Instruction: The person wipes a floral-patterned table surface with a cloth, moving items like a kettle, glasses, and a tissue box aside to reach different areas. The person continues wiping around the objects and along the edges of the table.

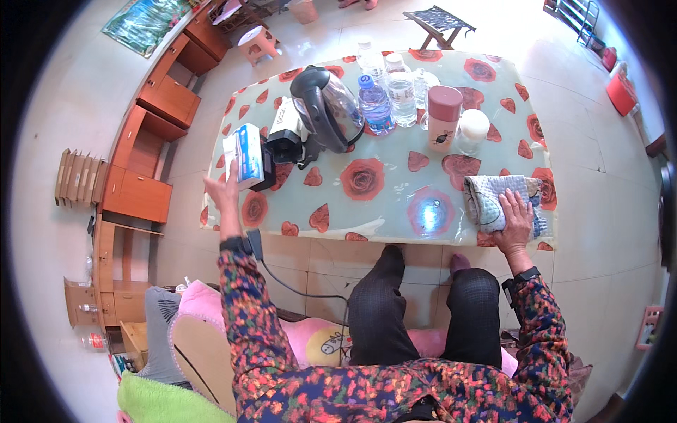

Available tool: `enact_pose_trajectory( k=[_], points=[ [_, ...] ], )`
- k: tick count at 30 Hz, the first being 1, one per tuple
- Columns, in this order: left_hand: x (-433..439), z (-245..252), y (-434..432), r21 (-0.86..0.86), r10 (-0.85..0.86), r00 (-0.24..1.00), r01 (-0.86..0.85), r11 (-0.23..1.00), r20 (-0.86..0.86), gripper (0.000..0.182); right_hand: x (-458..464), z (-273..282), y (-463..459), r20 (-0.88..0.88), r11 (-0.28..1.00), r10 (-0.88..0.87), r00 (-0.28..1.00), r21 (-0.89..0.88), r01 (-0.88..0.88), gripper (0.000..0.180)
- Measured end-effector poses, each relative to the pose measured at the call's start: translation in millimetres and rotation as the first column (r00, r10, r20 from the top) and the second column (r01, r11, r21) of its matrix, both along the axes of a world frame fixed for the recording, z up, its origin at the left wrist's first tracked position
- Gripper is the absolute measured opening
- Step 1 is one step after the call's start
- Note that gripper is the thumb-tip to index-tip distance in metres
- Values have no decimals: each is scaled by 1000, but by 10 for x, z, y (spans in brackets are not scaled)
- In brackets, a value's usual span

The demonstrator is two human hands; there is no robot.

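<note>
My left hand (225, 193) is at the left edge of the table, thumb spread outward and fingers upright against the near left side of a blue-and-white tissue pack (249, 153). Whether they press on it is hard to tell. The pack leans on a dark box (268, 172), and a white tissue sticks out of it. My right hand (514, 218) lies flat, palm down, on a folded quilted cloth (485, 203) at the table's near right corner. It does not grip the cloth. A rose-patterned table cover (338, 211) spreads beneath these things.
A glass electric kettle (328, 108) stands beside a white-and-black box (286, 132). Right of it are a blue-capped water bottle (375, 108), several clear bottles (403, 98), a pink-lidded cup (442, 119) and a white-lidded jar (472, 132). A cable (296, 291) hangs from my left wrist.
</note>
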State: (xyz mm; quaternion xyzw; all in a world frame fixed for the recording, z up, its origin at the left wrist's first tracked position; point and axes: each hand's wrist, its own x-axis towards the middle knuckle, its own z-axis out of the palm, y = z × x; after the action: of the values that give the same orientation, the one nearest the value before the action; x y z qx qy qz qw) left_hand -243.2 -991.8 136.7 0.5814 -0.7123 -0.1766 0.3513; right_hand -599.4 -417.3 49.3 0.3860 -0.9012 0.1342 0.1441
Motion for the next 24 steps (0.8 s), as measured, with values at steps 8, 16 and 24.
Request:
enact_pose_trajectory(
  k=[8, 16, 24],
  points=[
    [34, -401, 498, 581, 511, 293, 544, 606, -808, 119, -10, -26, 19, -24, 1000, 14, 1000, -7, -14, 70],
    [-526, -297, 201, 511, 361, 364, 546, 664, -859, 106, -23, -41, 17, -48, 1000, 4, 999, -8, -4, 77],
    [-1139, -871, 1392, 603, 265, 646, 381, 701, -716, 78, -22, -50, 48, 13, 1000, 6, 1000, -23, -5, 75]
  ],
)
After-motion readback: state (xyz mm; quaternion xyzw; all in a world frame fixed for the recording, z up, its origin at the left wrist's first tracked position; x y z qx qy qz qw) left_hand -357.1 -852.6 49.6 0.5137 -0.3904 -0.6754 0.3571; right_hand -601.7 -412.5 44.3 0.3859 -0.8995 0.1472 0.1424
